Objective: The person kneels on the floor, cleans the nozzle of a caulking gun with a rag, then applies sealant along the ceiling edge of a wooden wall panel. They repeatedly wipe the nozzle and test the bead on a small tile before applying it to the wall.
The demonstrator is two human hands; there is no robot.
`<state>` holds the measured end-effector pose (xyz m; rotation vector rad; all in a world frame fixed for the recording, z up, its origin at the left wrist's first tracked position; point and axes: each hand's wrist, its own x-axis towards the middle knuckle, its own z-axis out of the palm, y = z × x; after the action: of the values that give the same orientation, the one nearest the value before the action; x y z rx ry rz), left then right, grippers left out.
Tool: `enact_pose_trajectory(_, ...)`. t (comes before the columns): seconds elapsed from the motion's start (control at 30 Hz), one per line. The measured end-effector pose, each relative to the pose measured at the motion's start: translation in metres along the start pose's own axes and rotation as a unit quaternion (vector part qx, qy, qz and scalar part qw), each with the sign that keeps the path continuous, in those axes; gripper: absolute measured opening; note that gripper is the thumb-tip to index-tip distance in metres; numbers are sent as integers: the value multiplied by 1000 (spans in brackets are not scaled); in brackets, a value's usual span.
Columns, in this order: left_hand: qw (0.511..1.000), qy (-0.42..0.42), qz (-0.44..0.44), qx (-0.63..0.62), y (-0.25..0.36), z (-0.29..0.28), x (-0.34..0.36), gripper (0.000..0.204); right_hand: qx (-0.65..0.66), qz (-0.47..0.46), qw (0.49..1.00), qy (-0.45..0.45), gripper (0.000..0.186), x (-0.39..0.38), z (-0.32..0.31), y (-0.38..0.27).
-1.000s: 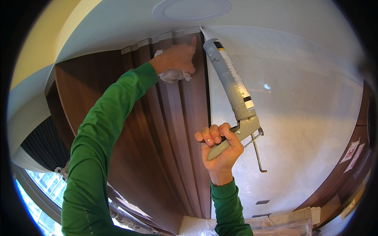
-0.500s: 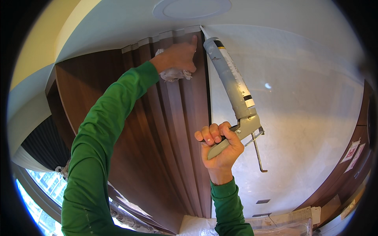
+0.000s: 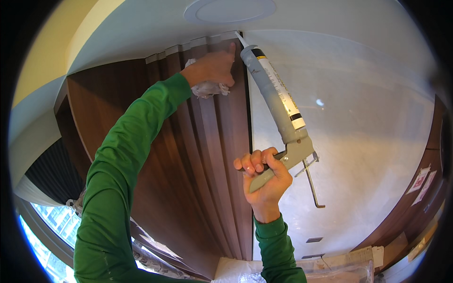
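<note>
My right hand (image 3: 270, 186) is wrapped round the handle and trigger of a grey caulking gun (image 3: 271, 96). The gun tilts up and to the left, loaded with a cartridge bearing a white label. Its pale nozzle tip meets the top corner where the dark brown fluted wood panel (image 3: 207, 155), the ceiling and the pale wall come together. Up at the panel's top, my left hand (image 3: 212, 68) is closed on a crumpled whitish wad (image 3: 207, 89), thin cloth or paper, I cannot tell which. Its index finger stretches up against the panel near the nozzle.
A round white ceiling fixture (image 3: 230, 10) sits above. The pale glossy wall (image 3: 339, 141) spreads to the right, with dark slots low on it. Beside the window (image 3: 56, 219) at lower left hangs a dark curtain (image 3: 54, 172). Cardboard and plastic sheeting (image 3: 344, 266) lie at the bottom.
The nozzle tip has shifted slightly left along the corner, and the gun's rear rod has swung a little to the right. My left hand has stayed almost still.
</note>
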<state>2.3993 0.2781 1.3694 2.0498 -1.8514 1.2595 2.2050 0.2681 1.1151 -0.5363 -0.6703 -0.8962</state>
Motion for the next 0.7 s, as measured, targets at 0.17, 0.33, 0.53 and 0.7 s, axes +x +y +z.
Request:
enact_pose_trajectory(0.17, 1000, 19, -1, 9, -3, 2, -3, 114, -96, -39, 995, -8, 20, -45, -7, -9)
enact_pose_trajectory(0.33, 999, -33, -35, -9, 1, -6, -6, 114, -143, -50, 988, 15, 16, -114, -14, -32)
enact_pose_trajectory(0.53, 996, -51, -45, -64, -3, -7, -6, 111, -85, -18, 995, 42, 21, -158, -38, -49)
enact_pose_trajectory(0.7, 966, 0, -21, -259, -11, -19, -54, 92, -84, 10, 995, 52, 24, -178, -53, -46)
